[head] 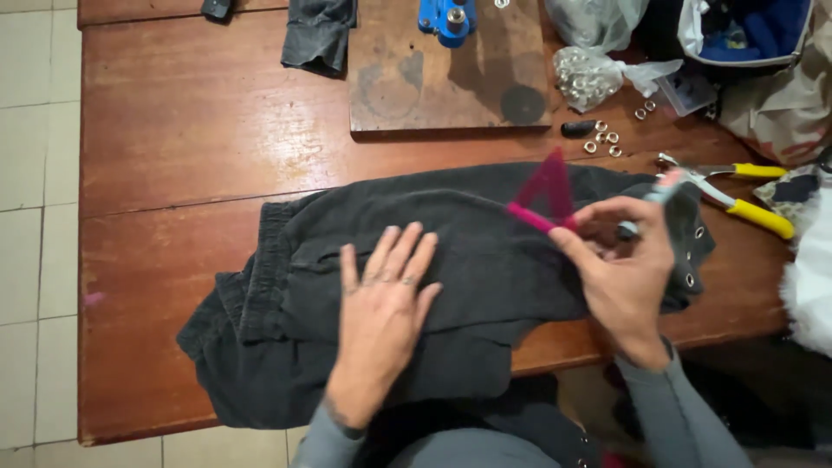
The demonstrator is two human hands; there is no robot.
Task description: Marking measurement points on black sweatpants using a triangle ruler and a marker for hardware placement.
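A dark grey garment lies spread across the wooden table. My left hand rests flat on it, fingers apart, pressing the cloth down. My right hand hovers over the garment's right part and pinches a pink translucent triangle ruler together with a grey pen-like tool. Metal eyelets sit in the garment's right edge.
Yellow-handled pliers lie to the right. Behind the garment are a wooden board with a blue press tool, loose metal eyelets, a plastic bag of eyelets and a dark cloth scrap. Tiled floor lies left.
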